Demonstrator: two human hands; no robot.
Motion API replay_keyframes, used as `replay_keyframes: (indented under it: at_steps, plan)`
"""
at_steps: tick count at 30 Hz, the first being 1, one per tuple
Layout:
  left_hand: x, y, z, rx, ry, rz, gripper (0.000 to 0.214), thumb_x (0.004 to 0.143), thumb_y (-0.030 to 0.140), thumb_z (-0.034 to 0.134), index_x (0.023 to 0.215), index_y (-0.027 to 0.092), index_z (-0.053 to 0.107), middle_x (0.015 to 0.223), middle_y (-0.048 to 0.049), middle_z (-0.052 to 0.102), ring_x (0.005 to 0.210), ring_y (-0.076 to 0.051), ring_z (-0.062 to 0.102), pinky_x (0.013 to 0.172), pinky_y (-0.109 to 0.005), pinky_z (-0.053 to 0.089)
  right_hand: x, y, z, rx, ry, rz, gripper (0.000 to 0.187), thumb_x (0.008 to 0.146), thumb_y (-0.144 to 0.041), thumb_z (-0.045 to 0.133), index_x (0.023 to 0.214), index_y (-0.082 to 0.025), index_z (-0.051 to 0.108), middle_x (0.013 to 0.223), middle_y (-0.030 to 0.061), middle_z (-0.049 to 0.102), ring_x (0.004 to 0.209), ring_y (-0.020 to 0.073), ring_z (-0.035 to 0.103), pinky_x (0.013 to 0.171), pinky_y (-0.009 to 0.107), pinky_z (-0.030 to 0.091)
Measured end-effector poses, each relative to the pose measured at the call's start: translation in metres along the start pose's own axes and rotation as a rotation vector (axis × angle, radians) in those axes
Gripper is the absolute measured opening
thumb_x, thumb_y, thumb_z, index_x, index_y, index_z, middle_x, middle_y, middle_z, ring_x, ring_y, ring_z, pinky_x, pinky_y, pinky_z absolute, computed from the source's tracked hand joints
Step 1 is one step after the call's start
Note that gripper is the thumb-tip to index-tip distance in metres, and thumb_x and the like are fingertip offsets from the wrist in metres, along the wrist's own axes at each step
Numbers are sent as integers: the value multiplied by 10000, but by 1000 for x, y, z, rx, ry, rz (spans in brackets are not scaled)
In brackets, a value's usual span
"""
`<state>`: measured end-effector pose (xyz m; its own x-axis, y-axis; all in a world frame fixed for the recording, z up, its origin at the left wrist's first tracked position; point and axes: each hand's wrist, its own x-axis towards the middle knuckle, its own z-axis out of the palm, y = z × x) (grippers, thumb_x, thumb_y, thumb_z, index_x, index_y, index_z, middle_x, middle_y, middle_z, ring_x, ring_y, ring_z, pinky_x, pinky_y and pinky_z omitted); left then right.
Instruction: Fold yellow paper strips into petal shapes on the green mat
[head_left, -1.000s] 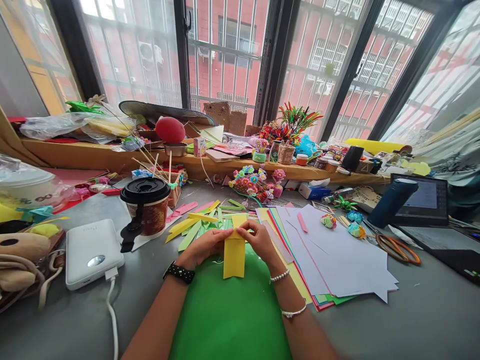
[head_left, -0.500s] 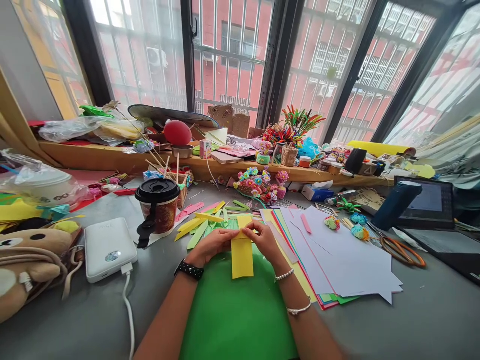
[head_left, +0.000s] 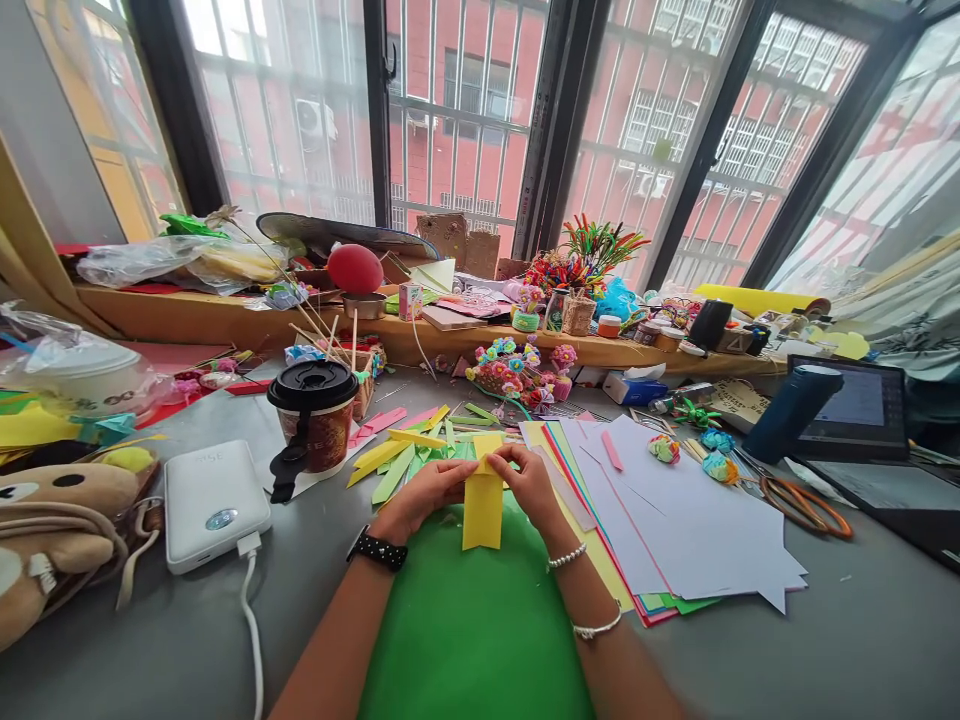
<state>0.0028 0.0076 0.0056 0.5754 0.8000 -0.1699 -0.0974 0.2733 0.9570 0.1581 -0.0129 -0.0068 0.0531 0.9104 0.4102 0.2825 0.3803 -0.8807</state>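
Note:
A strip of yellow paper (head_left: pixel 482 512) hangs upright between my two hands, with a crease across its upper part. My left hand (head_left: pixel 429 492) pinches it from the left at the crease, thumb and fingers pressed together. From the right, my right hand (head_left: pixel 529 482) grips the same spot, its fingertips almost touching those of the left. Below the strip lies a smooth green surface (head_left: pixel 472 630), between my forearms. Just beyond my hands is a loose pile of cut green and yellow paper strips (head_left: pixel 397 465).
To the left stand a lidded paper cup (head_left: pixel 315 425) and a white power bank (head_left: pixel 214 505) with its cable. On the right lie a stack of coloured and white paper (head_left: pixel 705 530), scissors (head_left: pixel 802 505) and a dark blue bottle (head_left: pixel 795 415). Paper flowers (head_left: pixel 510 370) sit at the back.
The lower end of the yellow strip has risen slightly and tilted. Both hands still pinch it at nearly the same place. The view has shifted a little.

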Motion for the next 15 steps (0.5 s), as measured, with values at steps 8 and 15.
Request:
replay_keyframes:
  at_steps: [8,15]
  plan:
    - [-1,2,5,158,117,136,346,557,349,675,824,131,643,781,-55,666,760,-186,594,676,-250,439,1,-2,2,93,19,50,203,699,-344,539,645,-149,542,641,10,534,615,125,502,549,233,418]
    - [0,2,8,201,177,267,413,580,350,654,937,154,585,669,-23,646,628,-162,586,527,-221,412,0,-2,0,281,4,109,214,670,-361,564,687,-147,559,639,0,528,609,114,504,522,222,448]
